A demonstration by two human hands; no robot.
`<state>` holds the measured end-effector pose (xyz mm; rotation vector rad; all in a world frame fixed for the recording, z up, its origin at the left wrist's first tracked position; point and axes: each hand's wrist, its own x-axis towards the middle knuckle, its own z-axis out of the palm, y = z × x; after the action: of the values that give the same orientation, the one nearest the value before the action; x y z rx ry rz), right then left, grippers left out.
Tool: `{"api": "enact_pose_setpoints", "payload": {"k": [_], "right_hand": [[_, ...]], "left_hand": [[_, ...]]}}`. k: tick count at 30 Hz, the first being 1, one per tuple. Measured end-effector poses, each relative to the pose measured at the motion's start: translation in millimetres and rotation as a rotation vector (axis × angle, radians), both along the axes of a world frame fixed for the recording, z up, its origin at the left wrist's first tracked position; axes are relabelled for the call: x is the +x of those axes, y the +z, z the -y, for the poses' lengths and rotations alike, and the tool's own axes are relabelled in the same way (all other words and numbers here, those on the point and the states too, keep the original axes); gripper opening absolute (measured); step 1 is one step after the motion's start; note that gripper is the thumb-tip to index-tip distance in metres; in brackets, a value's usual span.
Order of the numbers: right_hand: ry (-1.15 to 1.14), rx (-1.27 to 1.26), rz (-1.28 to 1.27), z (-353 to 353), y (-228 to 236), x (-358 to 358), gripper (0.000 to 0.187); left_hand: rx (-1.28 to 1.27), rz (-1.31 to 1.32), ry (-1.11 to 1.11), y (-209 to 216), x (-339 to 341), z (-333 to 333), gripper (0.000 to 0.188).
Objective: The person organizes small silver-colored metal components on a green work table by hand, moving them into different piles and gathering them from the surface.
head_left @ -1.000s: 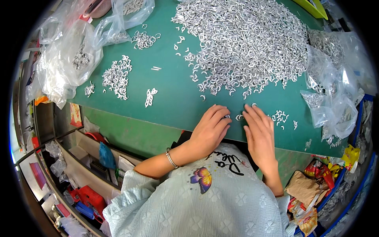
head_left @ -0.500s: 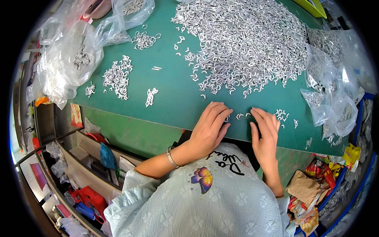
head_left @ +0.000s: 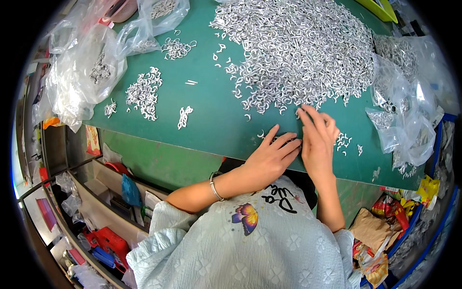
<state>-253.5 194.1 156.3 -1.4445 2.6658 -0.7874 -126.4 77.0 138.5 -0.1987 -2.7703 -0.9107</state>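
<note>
A large heap of small silver crescent-shaped metal pieces (head_left: 298, 53) covers the far middle of the green table. My right hand (head_left: 318, 139) reaches to the heap's near edge, its forefinger stretched out to a piece there and its other fingers loosely bent. Beside it, my left hand (head_left: 272, 159) lies low over the table's near edge with fingers apart. A few loose crescent pieces (head_left: 261, 134) lie by its forefinger, and some dark gaps under its fingers hide what is there. To the right of my right hand sits a small group of crescents (head_left: 342, 141).
Smaller piles of metal parts (head_left: 143, 94) and rings (head_left: 177, 48) lie on the left of the table (head_left: 216, 115). Clear plastic bags (head_left: 86, 72) of parts stand at the left, more bags (head_left: 404, 111) at the right. A yellow-green tray (head_left: 378, 9) is at the far right.
My right hand has moved away from me to the heap's near edge. My left hand has shifted right, over where the loose crescents lay, and its fingers have spread.
</note>
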Motion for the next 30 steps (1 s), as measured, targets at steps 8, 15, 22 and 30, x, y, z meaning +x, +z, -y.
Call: {"api": "enact_pose_setpoints", "payload": {"k": [8, 15, 22, 30], "right_hand": [[0.082, 0.082, 0.177, -25.4, 10.3, 22.2, 0.045], [0.042, 0.197, 0.093, -40.1, 18.2, 23.1, 0.045], [-0.033, 0.056, 0.084, -40.5, 17.3, 19.3, 0.038], [-0.001, 0.160, 0.014, -40.6, 7.9, 30.6, 0.035]], "left_hand": [[0.187, -0.029, 0.168, -0.7, 15.8, 14.6, 0.027], [0.148, -0.029, 0.222, -1.1, 14.5, 13.6, 0.026], [0.184, -0.024, 0.252, -0.1, 13.7, 13.0, 0.026], [0.063, 0.004, 0.140, -2.2, 4.9, 6.7, 0.036]]}}
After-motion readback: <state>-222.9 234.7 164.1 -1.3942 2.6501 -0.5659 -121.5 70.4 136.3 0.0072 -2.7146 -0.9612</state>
